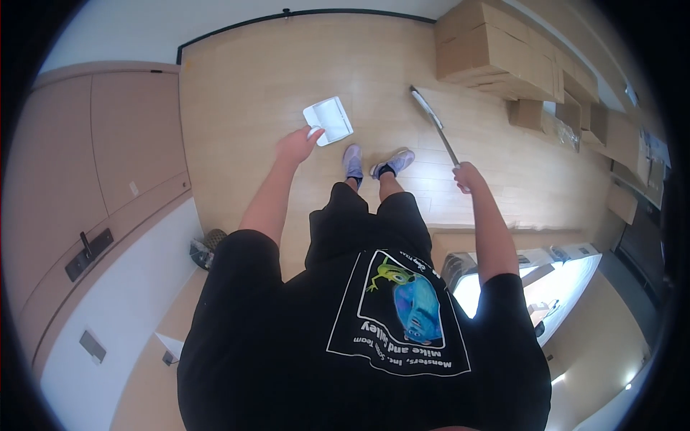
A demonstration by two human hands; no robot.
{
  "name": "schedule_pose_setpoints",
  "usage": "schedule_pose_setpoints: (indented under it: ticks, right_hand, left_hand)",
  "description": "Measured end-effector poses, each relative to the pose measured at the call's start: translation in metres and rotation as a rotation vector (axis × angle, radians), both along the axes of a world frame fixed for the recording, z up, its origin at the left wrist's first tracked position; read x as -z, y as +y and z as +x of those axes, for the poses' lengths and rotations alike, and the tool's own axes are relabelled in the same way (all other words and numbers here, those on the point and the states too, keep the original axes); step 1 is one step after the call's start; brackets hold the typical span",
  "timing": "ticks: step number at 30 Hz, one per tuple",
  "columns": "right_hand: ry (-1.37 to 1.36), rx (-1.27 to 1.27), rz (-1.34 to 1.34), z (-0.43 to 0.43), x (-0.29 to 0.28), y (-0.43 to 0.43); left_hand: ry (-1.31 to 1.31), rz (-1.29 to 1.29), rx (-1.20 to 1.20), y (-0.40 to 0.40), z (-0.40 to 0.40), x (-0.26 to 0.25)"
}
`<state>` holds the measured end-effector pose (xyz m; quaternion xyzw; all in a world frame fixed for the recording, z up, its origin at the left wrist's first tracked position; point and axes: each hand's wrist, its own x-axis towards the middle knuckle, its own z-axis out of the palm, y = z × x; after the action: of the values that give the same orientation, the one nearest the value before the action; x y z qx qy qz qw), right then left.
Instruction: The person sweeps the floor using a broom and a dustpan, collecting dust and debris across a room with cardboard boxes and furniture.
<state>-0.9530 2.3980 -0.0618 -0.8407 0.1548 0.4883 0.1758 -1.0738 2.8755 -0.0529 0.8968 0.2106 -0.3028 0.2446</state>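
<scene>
A white dustpan (330,120) hangs or rests just ahead of my feet, and my left hand (299,145) is closed around its handle. I cannot tell whether its pan touches the floor. On the other side, my right hand (468,178) grips the grey handle of a long-handled broom (444,141). Its narrow head, white with a dark edge, points away from me over the floor to the right of the dustpan. Between the two tools are my light purple sneakers (352,160) on the wood-look floor (259,108).
Cardboard boxes (506,59) are stacked at the far right, with an open carton and clear plastic (566,129) nearby. A brown door (97,161) with a dark handle stands left. A waste bin (207,249) sits by the left wall. Dark baseboard (356,11) edges the floor ahead.
</scene>
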Motion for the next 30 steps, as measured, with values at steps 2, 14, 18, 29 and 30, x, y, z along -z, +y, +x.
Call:
schedule_pose_setpoints:
  ticks: [2, 14, 18, 29, 30]
  right_hand:
    - [-0.082, -0.135, -0.066, -0.006, 0.007, 0.035]
    - [0.111, -0.329, 0.152, -0.112, -0.009, 0.151]
    - [0.111, -0.178, 0.157, -0.093, -0.011, 0.115]
    - [-0.054, -0.026, 0.101, -0.034, -0.017, 0.054]
    - [-0.077, -0.079, 0.069, -0.035, -0.007, 0.061]
  left_hand:
    - [-0.041, -0.01, -0.004, -0.006, -0.011, 0.005]
    - [-0.099, -0.029, -0.021, -0.015, -0.024, 0.02]
    - [-0.067, -0.027, -0.02, -0.011, -0.017, 0.019]
    - [-0.085, 0.019, -0.01, -0.016, -0.025, 0.013]
    - [-0.07, 0.013, -0.011, -0.017, -0.028, 0.013]
